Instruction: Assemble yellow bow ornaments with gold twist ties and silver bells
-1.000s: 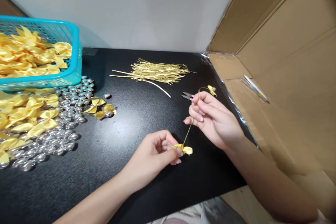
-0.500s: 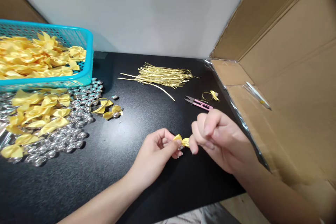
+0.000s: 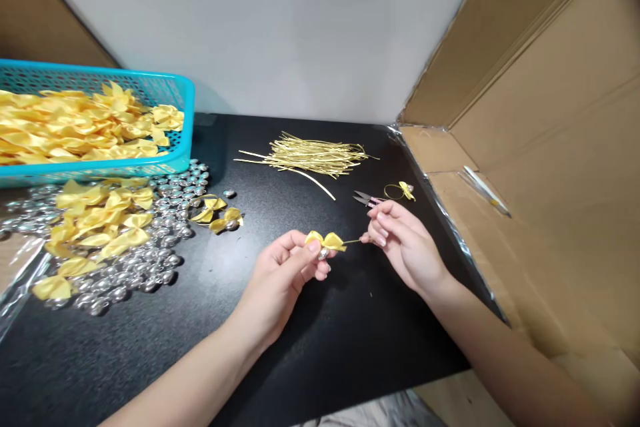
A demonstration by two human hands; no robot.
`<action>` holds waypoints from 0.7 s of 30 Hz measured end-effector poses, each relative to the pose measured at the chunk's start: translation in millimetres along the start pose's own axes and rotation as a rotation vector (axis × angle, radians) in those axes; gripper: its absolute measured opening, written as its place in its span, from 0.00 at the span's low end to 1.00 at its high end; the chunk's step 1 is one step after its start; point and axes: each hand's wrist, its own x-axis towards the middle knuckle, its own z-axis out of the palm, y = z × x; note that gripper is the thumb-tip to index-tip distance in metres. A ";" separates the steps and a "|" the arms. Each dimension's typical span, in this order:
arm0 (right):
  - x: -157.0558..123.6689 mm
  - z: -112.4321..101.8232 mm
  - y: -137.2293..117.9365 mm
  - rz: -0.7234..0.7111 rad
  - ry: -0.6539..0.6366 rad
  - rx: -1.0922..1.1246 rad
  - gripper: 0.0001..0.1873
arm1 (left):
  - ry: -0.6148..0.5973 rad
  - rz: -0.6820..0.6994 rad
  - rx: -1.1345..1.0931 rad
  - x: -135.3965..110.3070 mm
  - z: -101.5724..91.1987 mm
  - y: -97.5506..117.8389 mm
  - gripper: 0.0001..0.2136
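A yellow bow was just right of the middle of the frame, held above the black table. Its long axis ran roughly left to right across the frame, one loop pointing left and the other right, the right end slightly lower. A silver bead hung just below its knot, close to the left fingertips. From the bow's right side a thin gold cord ran almost level, and straight, toward the right.

The left hand pinched the bow's left part, thumb on the near face, with no gap between thumb and bow; the other fingers were curled behind and below. The right hand had its fingers bent inward and its thumb close against the index finger, the grip narrow. The cord met its lower fingers and was held there; its path past them was hidden.

Just above the right fingers were the dark blades of small pink snips, pointing left, the handles mostly covered by the hand. A bow with a looped cord lay above them, near the table's right edge. A bundle of gold cords lay at upper centre, mostly lengthwise left to right.
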 end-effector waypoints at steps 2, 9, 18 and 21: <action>0.7 0.1 4.6 0.031 0.015 0.006 0.08 | -0.001 0.009 0.006 0.0 0.7 0.9 0.11; -5.4 6.1 28.5 0.111 -0.097 -0.113 0.10 | 0.031 0.129 0.059 -4.3 3.1 2.8 0.13; -25.6 16.8 25.8 -0.604 -0.426 -0.608 0.08 | 0.107 0.232 0.092 -1.5 1.4 10.1 0.11; -30.4 16.2 19.3 -0.653 -0.459 -0.504 0.10 | 0.113 0.210 0.108 -0.6 0.2 9.5 0.11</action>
